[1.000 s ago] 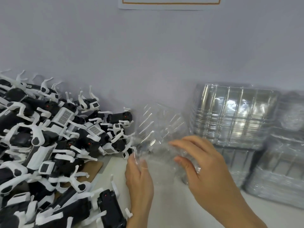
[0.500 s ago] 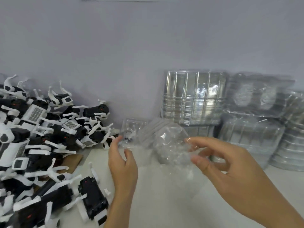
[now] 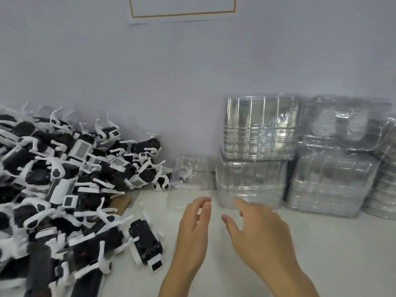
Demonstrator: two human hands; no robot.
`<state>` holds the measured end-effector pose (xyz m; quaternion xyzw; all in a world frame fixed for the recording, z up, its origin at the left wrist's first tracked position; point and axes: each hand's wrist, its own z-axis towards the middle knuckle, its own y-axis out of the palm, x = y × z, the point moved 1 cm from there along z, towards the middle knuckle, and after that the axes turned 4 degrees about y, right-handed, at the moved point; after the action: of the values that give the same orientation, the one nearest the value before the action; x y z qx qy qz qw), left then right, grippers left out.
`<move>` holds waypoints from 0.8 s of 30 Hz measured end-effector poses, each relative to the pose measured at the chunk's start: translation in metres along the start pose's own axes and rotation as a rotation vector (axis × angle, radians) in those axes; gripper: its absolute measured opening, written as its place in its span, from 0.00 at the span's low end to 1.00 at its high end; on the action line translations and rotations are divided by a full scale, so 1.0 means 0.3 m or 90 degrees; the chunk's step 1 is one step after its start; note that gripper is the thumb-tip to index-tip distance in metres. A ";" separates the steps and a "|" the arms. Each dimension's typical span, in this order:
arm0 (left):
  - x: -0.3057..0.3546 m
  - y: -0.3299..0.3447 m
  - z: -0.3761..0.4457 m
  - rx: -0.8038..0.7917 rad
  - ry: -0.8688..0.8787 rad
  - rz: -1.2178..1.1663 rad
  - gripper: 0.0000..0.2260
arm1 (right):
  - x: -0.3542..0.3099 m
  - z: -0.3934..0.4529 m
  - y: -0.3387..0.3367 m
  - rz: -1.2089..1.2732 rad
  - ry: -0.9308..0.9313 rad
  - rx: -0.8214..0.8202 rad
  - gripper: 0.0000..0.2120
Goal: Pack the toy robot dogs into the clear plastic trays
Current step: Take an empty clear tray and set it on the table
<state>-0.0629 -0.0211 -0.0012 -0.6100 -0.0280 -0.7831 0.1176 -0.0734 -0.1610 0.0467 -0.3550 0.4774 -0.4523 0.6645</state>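
Note:
A clear plastic tray (image 3: 189, 181) lies opened on the white table against the wall, just beyond my fingertips. My left hand (image 3: 194, 230) hovers below it with relaxed fingers and holds nothing. My right hand (image 3: 255, 232) is beside it, fingers spread and a little blurred, also holding nothing. A large heap of black and white toy robot dogs (image 3: 64, 185) fills the left side. One dog (image 3: 146, 243) lies on its back apart from the heap, just left of my left hand.
Stacks of clear trays (image 3: 259, 127) stand against the wall at right, with more wrapped stacks (image 3: 334, 183) further right. A piece of brown cardboard (image 3: 121, 203) shows under the heap. A framed paper (image 3: 182, 7) hangs on the wall.
Both hands held the clear tray in the air; it now lies on the table by the wall and both hands have let go and drawn back.

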 end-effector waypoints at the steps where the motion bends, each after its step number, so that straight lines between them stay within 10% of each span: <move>1: -0.009 -0.003 -0.003 -0.030 -0.032 0.002 0.12 | -0.017 -0.005 0.033 0.040 -0.020 -0.037 0.20; 9: -0.051 -0.019 0.010 -0.080 -0.131 0.051 0.13 | 0.065 0.029 0.051 0.368 -0.035 -0.081 0.16; 14: -0.070 -0.009 0.019 -0.056 -0.108 0.134 0.17 | 0.299 0.058 0.024 0.216 0.162 -0.005 0.21; 24: -0.040 -0.056 0.054 0.002 -0.021 0.276 0.18 | 0.307 0.058 0.131 0.434 0.211 -0.090 0.20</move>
<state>-0.0483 0.0000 -0.0069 -0.6144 0.1004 -0.7293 0.2839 -0.0339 -0.2336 -0.0127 -0.1431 0.6991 -0.2227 0.6642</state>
